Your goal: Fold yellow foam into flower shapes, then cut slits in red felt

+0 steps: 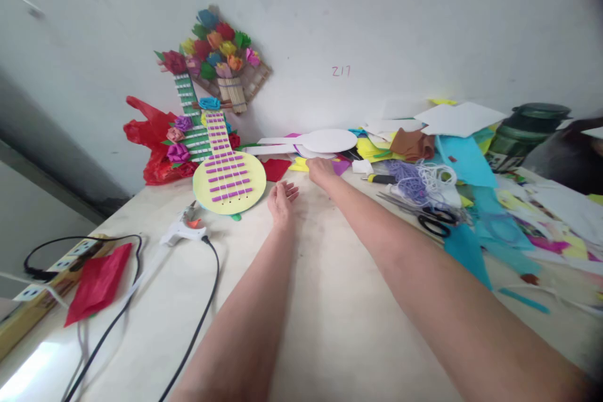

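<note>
My right hand (321, 171) reaches to the back of the table with its fingers closed at a piece of yellow paper (299, 165); the fingertips are partly hidden. My left hand (282, 200) is open, palm turned up, holding nothing. Just left of it leans a yellow paper guitar shape (229, 182) with purple strips across it. Behind my hands lie white spoon-shaped cutouts (330, 140), a red paper piece (276, 169) and a purple one (341, 167).
A white glue gun (186, 228) with a black cord lies at left, near a power strip (70, 260) and red crepe paper (100, 282). Paper flowers (221, 44) stand at the wall. Right are scissors (436, 223), purple yarn (405, 179), paper scraps (560, 213) and a dark green jar (525, 138).
</note>
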Demonstrator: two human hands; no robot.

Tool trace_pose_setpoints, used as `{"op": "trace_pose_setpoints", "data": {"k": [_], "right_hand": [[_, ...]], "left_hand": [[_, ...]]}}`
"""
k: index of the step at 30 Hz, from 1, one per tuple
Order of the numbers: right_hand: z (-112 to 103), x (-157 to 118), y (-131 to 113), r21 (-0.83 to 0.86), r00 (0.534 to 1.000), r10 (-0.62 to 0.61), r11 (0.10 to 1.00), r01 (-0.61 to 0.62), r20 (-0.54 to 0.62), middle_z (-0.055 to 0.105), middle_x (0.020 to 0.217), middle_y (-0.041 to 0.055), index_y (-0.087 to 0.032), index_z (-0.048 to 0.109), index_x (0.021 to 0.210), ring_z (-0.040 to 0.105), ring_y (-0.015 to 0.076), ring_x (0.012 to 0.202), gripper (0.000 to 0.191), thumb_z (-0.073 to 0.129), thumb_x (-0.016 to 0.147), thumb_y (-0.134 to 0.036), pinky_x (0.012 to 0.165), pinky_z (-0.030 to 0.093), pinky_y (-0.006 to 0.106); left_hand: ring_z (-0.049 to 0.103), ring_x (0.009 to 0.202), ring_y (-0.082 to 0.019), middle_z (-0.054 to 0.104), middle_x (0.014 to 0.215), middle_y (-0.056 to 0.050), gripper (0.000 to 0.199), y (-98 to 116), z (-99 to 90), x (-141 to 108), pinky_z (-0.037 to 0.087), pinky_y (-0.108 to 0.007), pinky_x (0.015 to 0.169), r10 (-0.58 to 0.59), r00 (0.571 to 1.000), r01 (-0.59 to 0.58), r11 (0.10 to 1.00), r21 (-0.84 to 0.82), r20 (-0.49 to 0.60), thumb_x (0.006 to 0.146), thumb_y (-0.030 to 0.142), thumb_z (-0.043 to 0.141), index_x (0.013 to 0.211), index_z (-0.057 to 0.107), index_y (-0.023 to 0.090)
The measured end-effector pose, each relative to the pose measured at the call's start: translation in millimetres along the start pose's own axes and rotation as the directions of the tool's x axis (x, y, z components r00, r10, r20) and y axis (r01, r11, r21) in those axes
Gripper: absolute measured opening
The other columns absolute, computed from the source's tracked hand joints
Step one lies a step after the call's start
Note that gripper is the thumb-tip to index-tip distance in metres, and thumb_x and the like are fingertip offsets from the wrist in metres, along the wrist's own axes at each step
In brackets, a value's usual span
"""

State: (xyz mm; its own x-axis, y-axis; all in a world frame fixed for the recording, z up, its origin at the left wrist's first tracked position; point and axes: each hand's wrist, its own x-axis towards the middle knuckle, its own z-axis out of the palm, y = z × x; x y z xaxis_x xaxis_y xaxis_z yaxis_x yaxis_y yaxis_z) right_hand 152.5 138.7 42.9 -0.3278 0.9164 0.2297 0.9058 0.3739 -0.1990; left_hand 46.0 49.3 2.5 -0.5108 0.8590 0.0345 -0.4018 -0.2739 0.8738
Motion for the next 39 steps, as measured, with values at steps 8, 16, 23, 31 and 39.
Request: {"op": "trace_pose_setpoints", "data": {"k": [8,16,23,31,39], "right_hand": [[12.0,-30.1,-28.6,-0.008,0.993,-0.102,0.995,0.102,-0.052,0.06,0.113,0.0128,-0.015,0.06,0.106,0.054,0.0228,0.106,0.034,0.033,0.088,-0.025,0.086,0.04,0.032],[33.1,-73.1,-34.1,0.048,0.962,-0.184,0.983,0.178,0.203,0.019,0.147,0.0094,-0.013,0.027,0.139,0.014,0.0223,0.136,0.064,0.021,0.088,-0.05,0.107,0.011,0.046],[17.9,-98.3,1.7,-0.01,0.977,-0.01,1.0,0.012,0.212,0.015,0.148,0.0064,-0.013,0.023,0.141,0.01,0.019,0.136,0.067,0.017,0.087,-0.054,0.109,0.005,0.043],[8.9,-116.0,25.0,-0.101,0.972,0.145,0.987,-0.128,0.185,0.014,0.148,0.0067,-0.014,0.019,0.142,0.01,0.0199,0.136,0.068,0.014,0.087,-0.054,0.108,0.003,0.045],[4.0,-118.9,28.7,-0.201,0.941,0.33,0.929,-0.31,0.073,0.018,0.147,0.0137,-0.004,0.025,0.139,0.01,0.0262,0.136,0.067,0.018,0.089,-0.048,0.107,0.001,0.047]], "left_hand": [[0.061,0.07,-0.014,0.06,0.078,-0.007,0.029,-1.0,-1.6,4.5,0.049,-0.032,0.073,0.128,0.987,-0.132,0.99,-0.04,-0.096,0.084,0.036,0.038,0.078,0.055,0.013],[0.058,0.079,-0.013,0.061,0.083,-0.007,0.032,-4.6,-6.0,5.5,0.046,-0.029,0.08,0.233,0.968,-0.221,0.967,0.128,-0.09,0.084,0.04,0.038,0.077,0.057,0.015],[0.058,0.067,-0.012,0.061,0.077,-0.007,0.035,-3.3,-6.7,6.1,0.046,-0.029,0.074,0.136,0.986,-0.129,0.989,0.071,-0.098,0.084,0.041,0.038,0.076,0.057,0.013],[0.059,0.061,-0.012,0.061,0.071,-0.006,0.034,-0.9,-6.9,4.9,0.047,-0.029,0.07,0.079,0.991,-0.079,0.997,-0.003,-0.107,0.085,0.04,0.037,0.075,0.055,0.013],[0.059,0.06,-0.012,0.06,0.069,-0.006,0.033,-1.2,-7.1,6.8,0.048,-0.029,0.069,0.064,0.99,-0.067,0.998,-0.02,-0.126,0.085,0.038,0.036,0.074,0.053,0.013]]}}
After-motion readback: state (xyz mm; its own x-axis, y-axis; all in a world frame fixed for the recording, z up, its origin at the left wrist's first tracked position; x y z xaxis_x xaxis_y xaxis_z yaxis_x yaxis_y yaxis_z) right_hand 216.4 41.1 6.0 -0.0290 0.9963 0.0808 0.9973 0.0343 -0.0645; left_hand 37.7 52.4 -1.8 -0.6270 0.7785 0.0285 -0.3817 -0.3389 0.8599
